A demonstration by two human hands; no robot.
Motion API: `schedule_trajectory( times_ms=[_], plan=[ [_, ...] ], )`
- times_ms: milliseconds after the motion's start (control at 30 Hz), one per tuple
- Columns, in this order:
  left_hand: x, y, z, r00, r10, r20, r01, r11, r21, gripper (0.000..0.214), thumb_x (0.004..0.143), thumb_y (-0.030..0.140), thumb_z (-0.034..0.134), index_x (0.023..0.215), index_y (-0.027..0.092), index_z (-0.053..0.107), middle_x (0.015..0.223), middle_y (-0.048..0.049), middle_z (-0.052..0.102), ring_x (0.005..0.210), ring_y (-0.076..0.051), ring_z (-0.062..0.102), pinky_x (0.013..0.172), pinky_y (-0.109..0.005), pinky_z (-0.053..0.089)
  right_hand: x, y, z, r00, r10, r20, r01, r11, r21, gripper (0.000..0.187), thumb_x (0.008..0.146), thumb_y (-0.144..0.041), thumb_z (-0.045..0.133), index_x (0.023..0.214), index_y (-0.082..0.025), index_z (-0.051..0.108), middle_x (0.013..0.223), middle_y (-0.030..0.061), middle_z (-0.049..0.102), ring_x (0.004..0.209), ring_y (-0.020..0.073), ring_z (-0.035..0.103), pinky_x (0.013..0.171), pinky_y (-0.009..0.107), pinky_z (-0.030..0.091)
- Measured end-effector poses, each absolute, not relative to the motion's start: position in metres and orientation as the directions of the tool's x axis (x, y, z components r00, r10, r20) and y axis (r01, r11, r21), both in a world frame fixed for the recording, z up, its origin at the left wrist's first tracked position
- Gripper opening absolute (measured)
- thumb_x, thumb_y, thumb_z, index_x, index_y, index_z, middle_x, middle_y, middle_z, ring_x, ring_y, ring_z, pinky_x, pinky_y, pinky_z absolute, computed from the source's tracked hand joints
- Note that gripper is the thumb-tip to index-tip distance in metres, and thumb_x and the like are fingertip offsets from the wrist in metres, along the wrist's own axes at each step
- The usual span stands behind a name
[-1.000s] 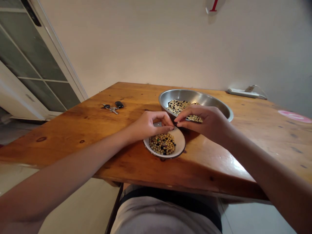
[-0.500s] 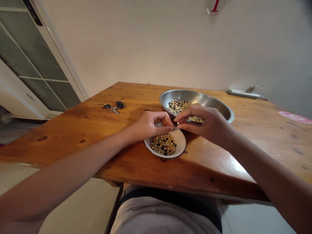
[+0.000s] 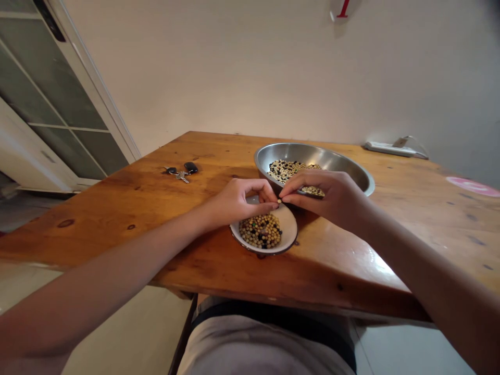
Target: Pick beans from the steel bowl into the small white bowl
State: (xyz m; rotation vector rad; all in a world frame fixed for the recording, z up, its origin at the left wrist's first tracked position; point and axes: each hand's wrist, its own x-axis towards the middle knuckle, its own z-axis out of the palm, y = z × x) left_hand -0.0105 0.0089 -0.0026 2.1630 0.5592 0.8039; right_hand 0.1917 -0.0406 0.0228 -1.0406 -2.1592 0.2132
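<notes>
A small white bowl (image 3: pixel 288 224) of mostly pale beans with a few dark ones sits near the table's front edge. Behind it stands a large steel bowl (image 3: pixel 336 160) holding mixed pale and dark beans. My left hand (image 3: pixel 238 200) rests curled on the small bowl's far left rim, fingers closed. My right hand (image 3: pixel 332 195) hovers over the gap between the two bowls, thumb and forefinger pinched on a pale bean (image 3: pixel 279 201) right where both hands' fingertips meet.
A set of keys with a black fob (image 3: pixel 183 171) lies on the wooden table (image 3: pixel 156 203) at the left. A white power strip (image 3: pixel 390 149) lies at the back right, a pink round thing (image 3: pixel 472 186) at the far right. A glazed door stands left.
The hands have stayed almost in place above the small bowl. A pale bean now shows between the right fingertips, where a dark speck showed one second ago.
</notes>
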Motion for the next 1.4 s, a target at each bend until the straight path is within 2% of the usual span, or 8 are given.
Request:
schedule_trajectory(
  times_ms=[400, 633, 767, 800, 900, 1033, 1233, 1400],
  plan=[
    [-0.010, 0.010, -0.002, 0.724, 0.590, 0.356, 0.163, -0.648, 0.744, 0.019, 0.078, 0.035, 0.064, 0.080, 0.016, 0.063, 0.079, -0.0004, 0.065, 0.078, -0.013, 0.059, 0.075, -0.026, 0.045, 0.193, -0.039, 0.020, -0.460, 0.694, 0.554, 0.614, 0.699, -0.366, 0.008, 0.080, -0.022, 0.062, 0.079, -0.023, 0.070, 0.084, 0.0017, 0.072, 0.079, 0.0181, 0.066, 0.076, 0.033, 0.050],
    [-0.011, 0.009, -0.002, 0.722, 0.591, 0.360, 0.162, -0.650, 0.742, 0.017, 0.079, 0.033, 0.064, 0.077, 0.016, 0.063, 0.078, -0.0008, 0.066, 0.077, -0.012, 0.060, 0.074, -0.025, 0.046, 0.206, -0.033, 0.028, -0.418, 0.741, 0.526, 0.694, 0.634, -0.342, 0.019, 0.084, -0.038, 0.058, 0.087, -0.022, 0.069, 0.089, 0.0041, 0.070, 0.080, 0.0182, 0.064, 0.073, 0.033, 0.048],
    [-0.011, 0.009, -0.003, 0.724, 0.590, 0.358, 0.149, -0.639, 0.754, 0.016, 0.080, 0.032, 0.063, 0.079, 0.016, 0.063, 0.080, -0.0010, 0.067, 0.077, -0.011, 0.061, 0.074, -0.024, 0.047, 0.243, -0.014, 0.031, -0.285, 0.902, 0.324, 0.862, 0.389, -0.324, 0.019, 0.086, -0.032, 0.055, 0.087, -0.022, 0.072, 0.094, 0.0074, 0.073, 0.080, 0.0195, 0.065, 0.070, 0.034, 0.048],
    [-0.011, 0.009, -0.004, 0.724, 0.590, 0.359, 0.149, -0.641, 0.753, 0.017, 0.080, 0.033, 0.063, 0.079, 0.016, 0.063, 0.080, -0.0011, 0.067, 0.077, -0.011, 0.061, 0.074, -0.024, 0.047, 0.253, -0.009, 0.030, -0.311, 0.913, 0.264, 0.860, 0.389, -0.330, 0.014, 0.081, -0.023, 0.060, 0.086, -0.022, 0.073, 0.094, 0.0074, 0.074, 0.081, 0.0188, 0.067, 0.071, 0.033, 0.049],
    [-0.011, 0.009, -0.004, 0.722, 0.589, 0.362, 0.159, -0.651, 0.742, 0.017, 0.080, 0.032, 0.063, 0.078, 0.015, 0.063, 0.079, -0.0012, 0.066, 0.076, -0.011, 0.060, 0.074, -0.024, 0.047, 0.271, -0.003, 0.027, -0.502, 0.860, 0.094, 0.773, 0.494, -0.398, 0.029, 0.080, -0.010, 0.052, 0.093, -0.024, 0.075, 0.105, 0.0038, 0.073, 0.097, 0.0148, 0.066, 0.085, 0.031, 0.046],
    [-0.012, 0.010, -0.004, 0.729, 0.586, 0.354, 0.168, -0.654, 0.737, 0.017, 0.080, 0.032, 0.062, 0.079, 0.015, 0.063, 0.080, -0.0017, 0.066, 0.077, -0.011, 0.060, 0.074, -0.024, 0.047, 0.270, -0.004, 0.025, -0.557, 0.831, -0.002, 0.747, 0.499, -0.440, 0.031, 0.086, -0.025, 0.045, 0.095, -0.023, 0.075, 0.105, 0.0013, 0.073, 0.099, 0.0137, 0.065, 0.089, 0.028, 0.044],
    [-0.012, 0.009, -0.004, 0.721, 0.597, 0.351, 0.179, -0.650, 0.739, 0.016, 0.080, 0.031, 0.062, 0.079, 0.015, 0.063, 0.079, -0.0001, 0.065, 0.076, -0.010, 0.060, 0.074, -0.023, 0.046, 0.264, -0.002, 0.033, -0.502, 0.844, -0.191, 0.806, 0.376, -0.456, 0.039, 0.088, -0.046, 0.044, 0.102, -0.023, 0.072, 0.114, 0.0040, 0.069, 0.102, 0.0232, 0.060, 0.089, 0.036, 0.044],
    [-0.011, 0.008, -0.003, 0.721, 0.593, 0.357, 0.171, -0.652, 0.739, 0.015, 0.080, 0.029, 0.063, 0.079, 0.015, 0.063, 0.078, 0.0002, 0.065, 0.075, -0.009, 0.059, 0.073, -0.022, 0.046, 0.257, -0.009, 0.036, -0.440, 0.884, -0.158, 0.809, 0.314, -0.497, 0.039, 0.084, -0.052, 0.050, 0.089, -0.021, 0.074, 0.100, 0.0035, 0.072, 0.089, 0.0224, 0.060, 0.078, 0.035, 0.046]
  ],
)
